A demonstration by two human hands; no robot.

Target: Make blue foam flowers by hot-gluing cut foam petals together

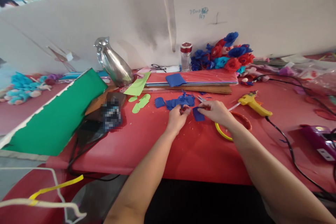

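Observation:
My right hand (215, 111) pinches a small blue paper piece (198, 114) between thumb and fingers, just above the red table. Close to its left, my left hand (178, 116) has its fingers curled together at the front of a pile of blue cut pieces (172, 103). Whatever its fingertips hold, if anything, is too small to make out. A separate blue piece (159, 102) lies at the pile's left end. Scissors with yellow and orange handles (223, 133) lie partly hidden under my right hand and forearm, their blade tips showing beyond the fingers.
A yellow glue gun (253, 105) with a black cord lies right. Behind are stacked sheets (204, 77), a glass jar (186, 57), paper flowers (225, 54) and a metal jug (115, 63). Green ovals (143, 101) and a green board (63, 112) are left.

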